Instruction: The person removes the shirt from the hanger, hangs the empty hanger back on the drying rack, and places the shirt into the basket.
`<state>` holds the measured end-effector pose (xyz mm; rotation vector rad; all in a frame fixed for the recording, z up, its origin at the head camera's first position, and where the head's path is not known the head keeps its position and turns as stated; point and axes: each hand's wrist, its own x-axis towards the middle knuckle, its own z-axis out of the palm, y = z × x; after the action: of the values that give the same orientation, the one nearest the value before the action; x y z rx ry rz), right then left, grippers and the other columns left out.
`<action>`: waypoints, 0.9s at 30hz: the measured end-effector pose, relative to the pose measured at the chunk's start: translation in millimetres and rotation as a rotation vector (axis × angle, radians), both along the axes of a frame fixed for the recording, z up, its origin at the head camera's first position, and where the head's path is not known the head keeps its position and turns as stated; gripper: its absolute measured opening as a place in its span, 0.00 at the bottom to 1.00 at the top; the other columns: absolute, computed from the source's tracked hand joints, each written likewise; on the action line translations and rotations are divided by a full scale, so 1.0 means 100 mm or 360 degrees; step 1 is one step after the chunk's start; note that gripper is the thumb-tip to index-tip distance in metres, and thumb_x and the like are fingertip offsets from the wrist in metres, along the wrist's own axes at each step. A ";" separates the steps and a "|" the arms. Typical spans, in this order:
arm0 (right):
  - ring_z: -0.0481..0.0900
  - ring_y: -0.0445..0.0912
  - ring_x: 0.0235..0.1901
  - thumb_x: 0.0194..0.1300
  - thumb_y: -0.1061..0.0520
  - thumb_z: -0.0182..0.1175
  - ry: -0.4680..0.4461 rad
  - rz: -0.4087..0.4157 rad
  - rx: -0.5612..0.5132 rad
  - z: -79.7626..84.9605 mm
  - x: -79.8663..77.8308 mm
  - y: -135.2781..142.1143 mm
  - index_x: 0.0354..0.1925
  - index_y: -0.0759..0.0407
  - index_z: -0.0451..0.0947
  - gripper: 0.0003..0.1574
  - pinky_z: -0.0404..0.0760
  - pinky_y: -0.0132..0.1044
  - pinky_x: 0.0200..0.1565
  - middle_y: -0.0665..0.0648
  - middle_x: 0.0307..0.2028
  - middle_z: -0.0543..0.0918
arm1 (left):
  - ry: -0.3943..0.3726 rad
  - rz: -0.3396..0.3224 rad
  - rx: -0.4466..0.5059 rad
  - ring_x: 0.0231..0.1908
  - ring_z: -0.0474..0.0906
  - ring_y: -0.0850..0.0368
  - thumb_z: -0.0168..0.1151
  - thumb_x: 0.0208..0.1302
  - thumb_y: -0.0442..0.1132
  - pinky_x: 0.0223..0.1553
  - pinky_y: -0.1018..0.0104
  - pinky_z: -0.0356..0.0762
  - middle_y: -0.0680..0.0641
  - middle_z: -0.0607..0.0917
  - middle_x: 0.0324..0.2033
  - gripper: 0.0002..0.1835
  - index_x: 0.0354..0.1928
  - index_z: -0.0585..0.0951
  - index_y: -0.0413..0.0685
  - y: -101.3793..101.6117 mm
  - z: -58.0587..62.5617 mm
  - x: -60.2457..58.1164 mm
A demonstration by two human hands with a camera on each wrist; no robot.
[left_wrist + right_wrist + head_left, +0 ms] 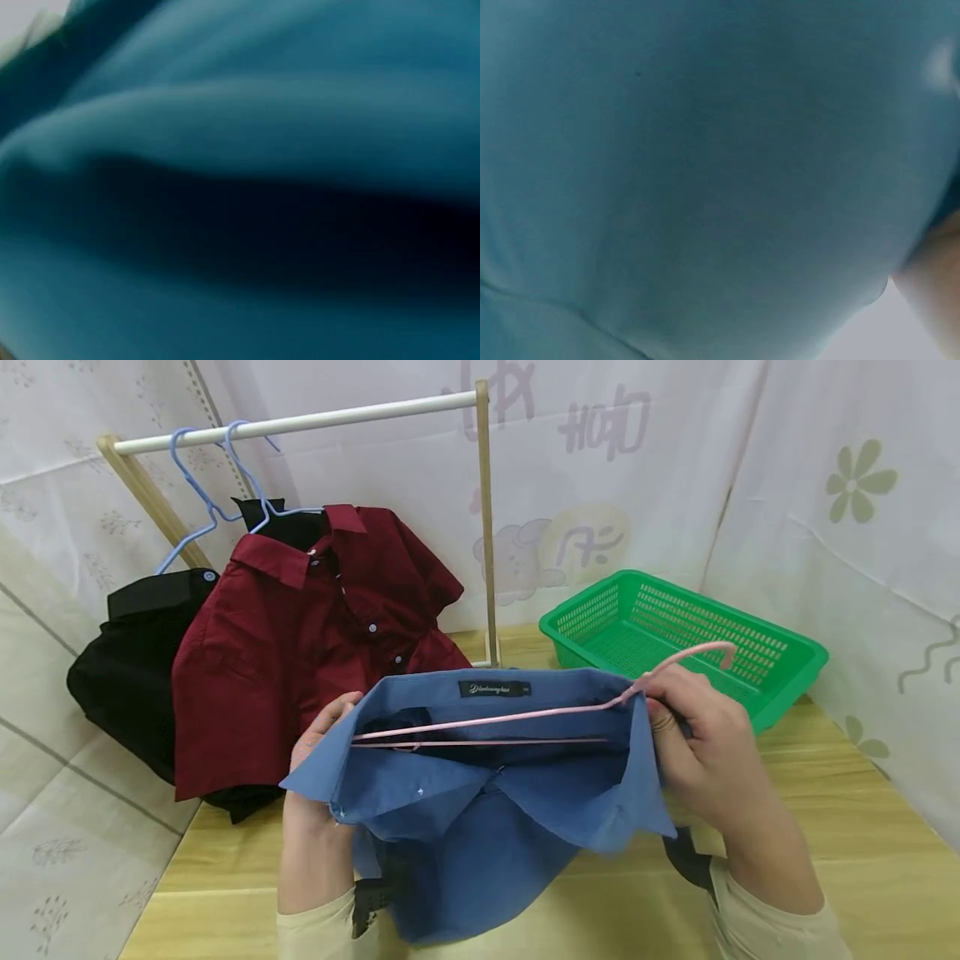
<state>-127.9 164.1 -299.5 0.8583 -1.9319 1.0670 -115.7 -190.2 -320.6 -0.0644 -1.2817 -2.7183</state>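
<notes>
The right hand (701, 743) is pinching the right collar side of the blue shirt (480, 852), near the pink hanger's (480, 721) hook; contact with the hanger cannot be determined. The left hand (318, 731) is gripping the left collar side, cloth partly hiding its fingers. The head view is showing the shirt near centre, hanger across its neck opening; the left wrist view is showing only a blurred dark fold, the right a seam. The right hand is partly blocking the green basket (795, 693), far right. Dark red (255, 643) and black shirts (127, 652) are hanging far left.
</notes>
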 end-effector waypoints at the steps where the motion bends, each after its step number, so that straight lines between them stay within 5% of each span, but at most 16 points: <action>1: 0.76 0.35 0.46 0.73 0.59 0.53 -0.0012 -0.0028 -0.0023 0.01 0.01 -0.01 0.35 0.70 0.80 0.15 0.71 0.24 0.52 0.62 0.35 0.81 | 0.0100 0.0061 -0.0053 0.45 0.83 0.57 0.51 0.74 0.39 0.45 0.71 0.81 0.47 0.87 0.44 0.14 0.54 0.79 0.41 -0.04 0.02 0.00; 5: 0.76 0.34 0.43 0.69 0.66 0.55 -0.0055 -0.0096 -0.0065 0.04 0.03 -0.04 0.33 0.70 0.80 0.09 0.72 0.22 0.47 0.58 0.34 0.81 | 0.0232 0.0550 -0.0349 0.48 0.83 0.48 0.59 0.69 0.40 0.48 0.64 0.83 0.39 0.85 0.50 0.19 0.53 0.78 0.30 -0.17 0.10 0.13; 8: 0.74 0.32 0.38 0.67 0.68 0.56 -0.0072 -0.0162 -0.0076 0.05 0.03 -0.07 0.34 0.69 0.81 0.07 0.69 0.21 0.43 0.56 0.32 0.81 | 0.0360 0.0762 -0.0413 0.42 0.83 0.43 0.59 0.68 0.36 0.45 0.62 0.84 0.32 0.84 0.47 0.20 0.50 0.75 0.21 -0.23 0.19 0.25; 10: 0.73 0.32 0.37 0.67 0.68 0.57 -0.0077 -0.0201 -0.0098 0.04 0.03 -0.09 0.34 0.68 0.82 0.07 0.69 0.22 0.43 0.56 0.31 0.81 | 0.0435 0.0889 -0.0609 0.41 0.83 0.44 0.60 0.67 0.33 0.45 0.64 0.83 0.33 0.85 0.45 0.17 0.48 0.78 0.22 -0.20 0.26 0.33; 14: 0.73 0.31 0.37 0.67 0.66 0.58 -0.0042 -0.0250 -0.0130 0.04 0.02 -0.13 0.33 0.68 0.82 0.07 0.68 0.24 0.45 0.58 0.30 0.81 | 0.0364 0.1153 -0.1469 0.48 0.81 0.54 0.66 0.63 0.37 0.49 0.75 0.77 0.46 0.86 0.49 0.14 0.50 0.84 0.43 -0.03 0.34 0.40; 17: 0.73 0.31 0.38 0.67 0.65 0.59 -0.0008 -0.0253 -0.0154 0.03 0.02 -0.16 0.34 0.69 0.82 0.08 0.68 0.24 0.46 0.60 0.30 0.81 | 0.0256 0.1157 -0.1968 0.50 0.80 0.61 0.68 0.61 0.46 0.50 0.77 0.74 0.55 0.84 0.51 0.18 0.54 0.83 0.58 0.08 0.32 0.35; 19: 0.74 0.32 0.38 0.67 0.65 0.59 -0.0002 -0.0253 -0.0166 0.03 0.01 -0.18 0.34 0.69 0.82 0.07 0.68 0.24 0.47 0.61 0.31 0.82 | 0.0190 0.1141 -0.2096 0.49 0.81 0.60 0.67 0.62 0.51 0.50 0.73 0.76 0.55 0.85 0.51 0.20 0.56 0.82 0.60 0.12 0.30 0.29; 23: 0.75 0.33 0.39 0.65 0.67 0.60 -0.0006 -0.0266 -0.0159 0.03 -0.02 -0.23 0.35 0.68 0.83 0.05 0.68 0.25 0.48 0.61 0.32 0.83 | 0.0111 0.1191 -0.2091 0.46 0.83 0.57 0.62 0.65 0.55 0.49 0.61 0.80 0.54 0.87 0.47 0.18 0.54 0.84 0.60 0.13 0.24 0.15; 27: 0.75 0.35 0.38 0.64 0.68 0.61 0.0003 -0.0309 -0.0127 0.02 -0.06 -0.29 0.36 0.67 0.83 0.04 0.68 0.26 0.49 0.59 0.33 0.84 | 0.0035 0.1268 -0.2036 0.33 0.81 0.55 0.57 0.68 0.58 0.39 0.62 0.78 0.51 0.89 0.40 0.18 0.51 0.86 0.61 0.09 0.21 0.02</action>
<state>-134.3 135.1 -297.1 0.6140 -1.9139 1.0189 -114.2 -181.1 -299.3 0.2312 -2.1609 -0.9919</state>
